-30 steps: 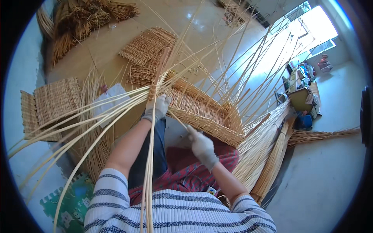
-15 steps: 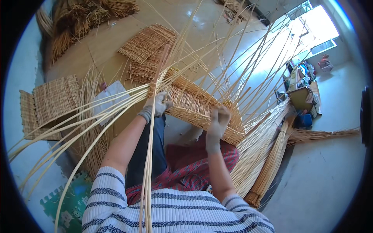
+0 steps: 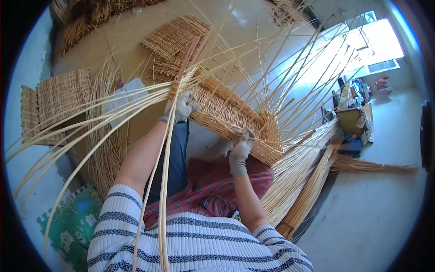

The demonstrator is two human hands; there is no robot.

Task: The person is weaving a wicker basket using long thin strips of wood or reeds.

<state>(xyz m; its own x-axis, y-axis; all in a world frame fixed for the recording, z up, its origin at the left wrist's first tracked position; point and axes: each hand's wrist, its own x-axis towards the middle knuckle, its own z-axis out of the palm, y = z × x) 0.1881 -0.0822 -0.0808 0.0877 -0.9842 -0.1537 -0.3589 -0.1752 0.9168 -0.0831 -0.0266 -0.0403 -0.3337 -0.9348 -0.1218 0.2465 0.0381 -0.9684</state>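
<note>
My left hand [image 3: 180, 108], in a pale grey glove, was clenched around a bundle of long cane strands [image 3: 113, 113] just where they left the corner of the woven panel [image 3: 226, 113]. My right hand [image 3: 239, 152], gloved the same, had its fingers curled over the near edge of that panel, gripping the weave and a thin strand that ran off to the right.

The panel was a half-made piece of wickerwork, tan and ribbed, tight rows of round cane packed side by side. It lay tilted across my lap, over a red checked cloth [image 3: 213, 190], its far end toward the window. Loose uprights [image 3: 290, 68] stood out of it like a fan, thin, pale and springy, bending away toward the light. The strands in my left hand swept off to my left and down past my striped sleeve.

On the floor beyond lay finished woven mats [image 3: 61, 93], flat and rectangular, and another stack [image 3: 174, 38] further off. A thick sheaf of raw cane [image 3: 299, 181] lay at my right, touching the panel's right end, with a broom-like bundle [image 3: 371, 165] beside it. A green foam mat [image 3: 68, 222] sat by my left elbow.

Strands crowded both sides; the bare pale floor to my right, past the sheaf, was the open room.
</note>
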